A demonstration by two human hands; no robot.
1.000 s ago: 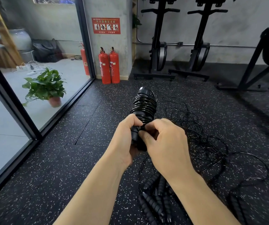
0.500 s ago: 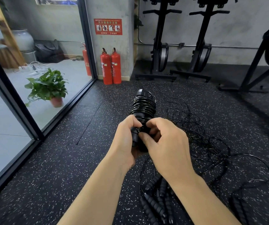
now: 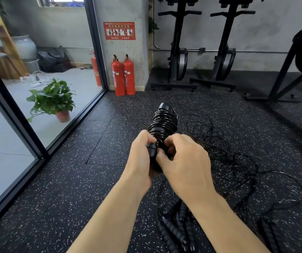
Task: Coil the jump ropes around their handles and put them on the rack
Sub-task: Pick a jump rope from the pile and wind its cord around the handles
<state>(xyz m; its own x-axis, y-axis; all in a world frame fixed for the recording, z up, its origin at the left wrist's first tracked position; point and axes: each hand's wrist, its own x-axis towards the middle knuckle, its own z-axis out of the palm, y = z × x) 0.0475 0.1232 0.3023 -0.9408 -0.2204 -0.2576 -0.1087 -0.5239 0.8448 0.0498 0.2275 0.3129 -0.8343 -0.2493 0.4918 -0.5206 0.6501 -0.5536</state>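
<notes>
Progress: one coiled jump rope (image 3: pixel 163 123) looks nearly finished. It is held up above the floor (image 3: pixel 91 179), cord wound in tight turns round its paired handles from the top cap down to the grip.

Left hand (image 3: pixel 141 157) has its fingers curled round the lower end of the handles. Right hand (image 3: pixel 184 161) pinches at the base of the winding with thumb and bent fingers (probably tucking in the last of the cord, though the end itself is hidden between the two hands).

Left to do, by my reading: secure that end, then carry the bundle to the rack. I can pick out no rack from this view.

Loose ropes (image 3: pixel 225 157) lie tangled on the floor to the right, and several ribbed handles (image 3: pixel 174 225) lie under the forearms. None of these is wound, so most of the job remains.
</notes>
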